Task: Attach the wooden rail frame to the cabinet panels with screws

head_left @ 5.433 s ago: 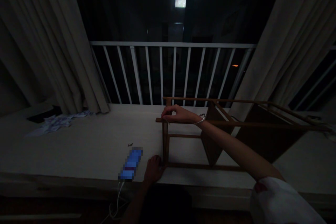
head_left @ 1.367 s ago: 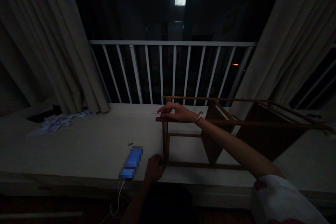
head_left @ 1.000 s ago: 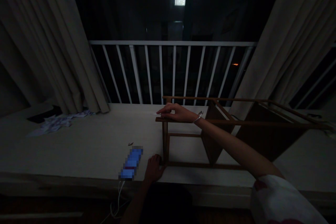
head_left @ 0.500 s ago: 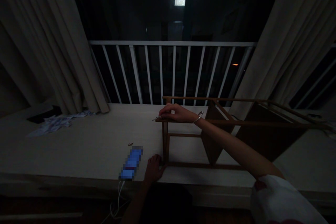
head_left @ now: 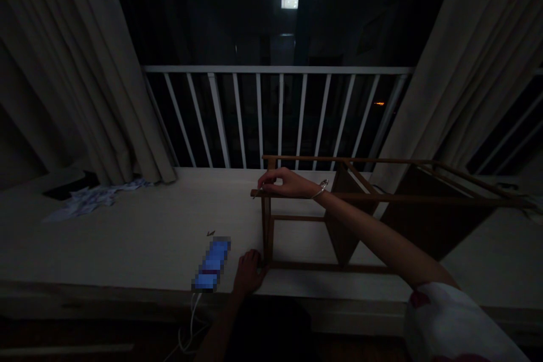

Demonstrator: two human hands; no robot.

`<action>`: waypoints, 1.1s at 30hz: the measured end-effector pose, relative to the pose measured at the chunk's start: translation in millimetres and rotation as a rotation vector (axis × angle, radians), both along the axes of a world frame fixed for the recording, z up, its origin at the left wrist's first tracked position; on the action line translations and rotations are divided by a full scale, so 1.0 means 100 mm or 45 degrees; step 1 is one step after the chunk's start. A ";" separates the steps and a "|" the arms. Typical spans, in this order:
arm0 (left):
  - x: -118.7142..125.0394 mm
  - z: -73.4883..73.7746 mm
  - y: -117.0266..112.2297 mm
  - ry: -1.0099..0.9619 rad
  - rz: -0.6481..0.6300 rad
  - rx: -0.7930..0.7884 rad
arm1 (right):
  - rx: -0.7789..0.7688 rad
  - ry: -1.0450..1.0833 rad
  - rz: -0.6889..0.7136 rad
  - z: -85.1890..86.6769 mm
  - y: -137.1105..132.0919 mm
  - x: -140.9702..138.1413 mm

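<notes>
curtains [head_left: 85,68]: pale, heavy, drawn apart; hang at both ends of the ledge, bottoms touching its back edge.
railing [head_left: 280,69]: white bars, just behind the back edge, dark night beyond.
ledge [head_left: 148,220]: long, pale, flat; runs across the whole view and carries everything below.
rack [head_left: 403,199]: brown wood, lying on its side on the right half of the ledge; long rails run towards the right end, open end frame stands upright near the middle, lower front corner close to the front edge.
papers [head_left: 91,198]: crumpled pale heap at the back left corner, beside the foot of the curtain there.
phone [head_left: 211,264]: blue screen lit, flat at the front edge, just left of the rack's end frame.
cable [head_left: 189,328]: white, drops from the phone's near end over the front edge.
right hand [head_left: 286,184]: palm down on the end of the rack's upper front rail, thumb and fingertips pinching the tool.
left hand [head_left: 248,274]: curled, resting on the ledge by the front edge, knuckles against the rack's lower front corner, between phone and rack; cannot tell whether gripping anything.
bracelet [head_left: 321,188]: thin, silvery, on the right wrist above the rail.
tool [head_left: 257,193]: thin metal piece, tip poking out left of the fingers at the rail's end; too dim to tell its kind.
</notes>
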State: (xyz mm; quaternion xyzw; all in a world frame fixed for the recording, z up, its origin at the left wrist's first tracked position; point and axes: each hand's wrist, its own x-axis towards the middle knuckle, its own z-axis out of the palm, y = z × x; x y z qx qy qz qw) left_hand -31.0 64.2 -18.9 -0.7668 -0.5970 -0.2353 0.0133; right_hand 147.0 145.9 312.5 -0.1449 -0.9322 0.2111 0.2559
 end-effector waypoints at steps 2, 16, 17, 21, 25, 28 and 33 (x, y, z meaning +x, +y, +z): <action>0.00 0.00 0.00 0.003 0.000 0.001 | -0.015 0.011 0.007 0.00 0.00 0.00; -0.01 -0.02 0.01 0.000 -0.017 0.005 | -0.113 0.000 -0.036 0.02 -0.05 0.00; -0.01 -0.02 0.01 0.002 -0.019 0.008 | -0.111 0.000 -0.038 0.03 -0.06 0.00; -0.01 -0.02 0.00 0.008 -0.011 0.019 | -0.114 0.001 -0.031 0.03 -0.06 0.01; -0.01 -0.04 0.00 0.005 -0.017 0.024 | -0.143 0.007 -0.025 0.03 -0.07 0.02; -0.02 -0.04 0.01 0.007 -0.010 0.029 | -0.165 0.004 -0.027 0.03 -0.06 0.02; -0.02 -0.05 0.01 0.002 0.000 0.006 | -0.138 0.023 -0.029 0.01 -0.03 0.01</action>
